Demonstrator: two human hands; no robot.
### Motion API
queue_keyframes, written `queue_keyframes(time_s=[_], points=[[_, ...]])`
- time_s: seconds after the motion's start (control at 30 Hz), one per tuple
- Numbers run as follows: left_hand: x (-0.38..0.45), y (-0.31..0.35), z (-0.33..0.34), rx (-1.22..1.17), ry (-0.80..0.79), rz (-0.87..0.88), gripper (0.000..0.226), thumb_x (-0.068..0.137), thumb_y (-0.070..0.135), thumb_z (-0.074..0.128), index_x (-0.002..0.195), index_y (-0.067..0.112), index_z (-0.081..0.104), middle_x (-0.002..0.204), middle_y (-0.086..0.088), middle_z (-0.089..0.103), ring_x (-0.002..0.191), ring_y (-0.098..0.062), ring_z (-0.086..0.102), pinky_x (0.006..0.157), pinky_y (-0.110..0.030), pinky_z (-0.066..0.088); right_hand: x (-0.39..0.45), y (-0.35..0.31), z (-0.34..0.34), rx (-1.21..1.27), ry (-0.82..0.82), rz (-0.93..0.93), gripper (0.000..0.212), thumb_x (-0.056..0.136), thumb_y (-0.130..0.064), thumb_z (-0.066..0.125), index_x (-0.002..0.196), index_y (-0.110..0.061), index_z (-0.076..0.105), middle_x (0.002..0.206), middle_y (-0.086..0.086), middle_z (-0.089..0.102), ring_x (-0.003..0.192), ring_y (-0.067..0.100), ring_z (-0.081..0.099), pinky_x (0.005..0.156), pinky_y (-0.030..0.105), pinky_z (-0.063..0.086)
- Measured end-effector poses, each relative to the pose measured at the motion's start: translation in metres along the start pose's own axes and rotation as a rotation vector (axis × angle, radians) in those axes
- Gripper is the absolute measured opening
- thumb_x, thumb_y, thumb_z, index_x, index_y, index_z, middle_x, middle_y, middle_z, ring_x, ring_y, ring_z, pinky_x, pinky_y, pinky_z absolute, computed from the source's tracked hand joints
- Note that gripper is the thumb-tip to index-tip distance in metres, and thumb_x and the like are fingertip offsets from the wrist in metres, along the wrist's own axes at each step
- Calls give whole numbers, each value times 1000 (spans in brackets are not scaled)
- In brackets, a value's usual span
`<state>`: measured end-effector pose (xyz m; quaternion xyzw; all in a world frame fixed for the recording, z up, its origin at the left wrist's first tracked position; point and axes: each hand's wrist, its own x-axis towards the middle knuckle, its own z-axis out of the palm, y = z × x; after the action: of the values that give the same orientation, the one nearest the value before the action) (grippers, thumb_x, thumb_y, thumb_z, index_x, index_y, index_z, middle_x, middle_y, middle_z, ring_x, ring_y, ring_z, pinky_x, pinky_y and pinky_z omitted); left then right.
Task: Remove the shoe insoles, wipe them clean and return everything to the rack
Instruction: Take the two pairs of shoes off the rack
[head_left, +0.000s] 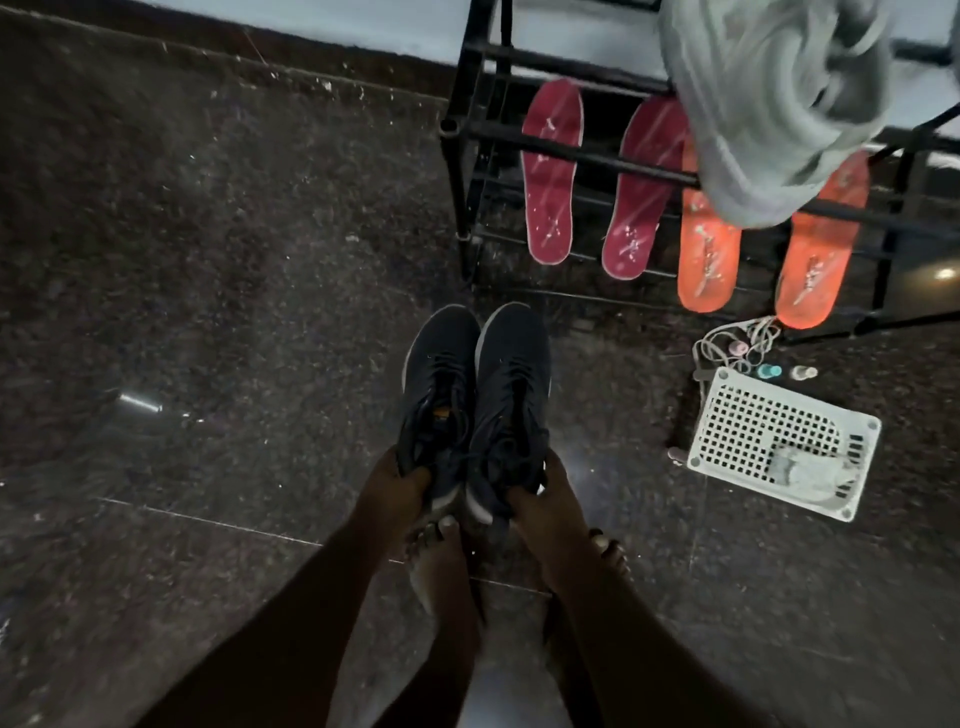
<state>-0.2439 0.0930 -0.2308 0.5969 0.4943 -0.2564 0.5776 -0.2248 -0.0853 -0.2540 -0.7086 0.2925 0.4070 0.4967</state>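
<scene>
A person's left hand (400, 480) and right hand (540, 491) each gripped the heel of one dark navy knit trainer (441, 395) (511, 384), held above the speckled dark stone floor (208, 260). Two maroon foam insoles (550, 171) and two orange ones (709, 249) already leaned on the black metal rack (462, 130), apparently removed; whether wiped was unclear. The trainers had yet to be shelved. No brand or writing was legible.

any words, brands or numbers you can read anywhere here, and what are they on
None can be read.
Two dark red foam insoles and two orange foam insoles on the black metal rack: pale worn print, too blurred.
Small orange tab on the black lace-up shoes: too small.
White perforated plastic basket: nothing printed shows.
</scene>
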Motion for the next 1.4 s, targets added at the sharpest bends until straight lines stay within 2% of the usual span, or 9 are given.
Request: queue_keyframes(time_s=[0.3, 0.47, 0.63, 0.77, 0.93, 1.03, 1.2, 1.3, 1.4], points=[[124, -27, 18, 89, -45, 17, 41, 81, 18, 65, 120, 7, 59, 90, -15, 65, 62, -21, 59, 54, -27, 47, 96, 6, 7, 43, 20, -56, 55, 89, 4, 59, 131, -26, 43, 108, -5, 58, 66, -9, 64, 45, 11, 48], [147, -55, 24, 99, -47, 45, 30, 94, -1, 57, 122, 9, 61, 105, -14, 71, 78, -22, 71, 53, -24, 53, 118, 21, 12, 83, 41, -34, 64, 88, -1, 62, 141, -29, 41, 117, 4, 63, 75, 21, 71, 51, 35, 59], [144, -61, 27, 99, -53, 98, 33, 92, 5, 59, 124, 13, 61, 109, -16, 71, 83, -26, 73, 61, -40, 61, 111, 31, 10, 57, 133, -34, 65, 87, 3, 55, 142, -30, 42, 111, -1, 63, 67, 13, 70, 55, 43, 61], [145, -51, 26, 110, -18, 145, 31, 96, -2, 56, 127, 2, 59, 102, -18, 68, 67, -9, 66, 47, -23, 49, 113, 27, 12, 24, 115, -55, 59, 90, 1, 55, 142, -24, 41, 108, -4, 64, 63, 10, 68, 52, 26, 58], [144, -53, 22, 238, 24, 238, 47, 94, -2, 60, 139, 7, 52, 126, -15, 66, 117, -31, 63, 93, -38, 53, 118, 23, 16, -29, 48, -46, 67, 90, 3, 54, 148, -25, 34, 126, 7, 58, 75, 5, 63, 48, 20, 54], [140, -51, 25, 374, 77, 214, 61, 94, 6, 63, 150, 7, 40, 136, -14, 60, 126, -31, 57, 105, -42, 47, 114, 21, 11, -38, 84, -50, 67, 89, 7, 51, 147, -24, 37, 114, 0, 61, 73, 5, 64, 51, 25, 57], [125, -42, 33, 456, 78, 135, 76, 98, 16, 60, 160, 8, 15, 157, -14, 37, 143, -33, 38, 112, -37, 34, 98, 5, 5, -208, 49, -93, 66, 91, 7, 51, 149, -14, 30, 126, 10, 54, 70, 1, 52, 41, -1, 33], [101, -35, 34, 513, 134, 186, 72, 97, 13, 56, 158, 7, 19, 160, -15, 31, 146, -32, 33, 115, -37, 30, 88, -5, 2, -326, 129, -96, 71, 88, 0, 55, 152, -11, 26, 145, 14, 45, 116, 29, 55, 65, -4, 38], [68, -19, 35, 637, 138, 255, 74, 100, 17, 52, 159, 7, 9, 166, -16, 12, 152, -33, 17, 121, -41, 21, 62, -20, -5, -484, 136, -151, 78, 88, -11, 56, 154, -6, 15, 156, 17, 29, 141, 33, 31, 110, 31, 34]])
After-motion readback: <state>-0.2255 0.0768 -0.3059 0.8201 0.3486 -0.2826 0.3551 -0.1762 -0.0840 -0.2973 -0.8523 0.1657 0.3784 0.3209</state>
